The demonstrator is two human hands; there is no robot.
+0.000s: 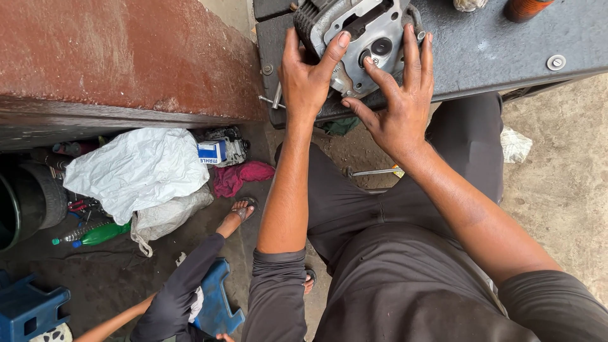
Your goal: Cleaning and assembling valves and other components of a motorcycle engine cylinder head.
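Observation:
A grey metal engine cylinder head with cooling fins lies on a dark workbench top at the upper middle of the head view. My left hand grips its left side, the index finger stretched over its flat face. My right hand rests on its right side with fingers spread, the thumb and index finger pressing near a round port. Both hands hold the part against the bench.
A reddish-brown bench slab fills the upper left. Below it lie a white plastic sack, a small blue-and-white box, a pink rag, a green bottle and blue stools. Another person's leg and sandalled foot reach in at lower left.

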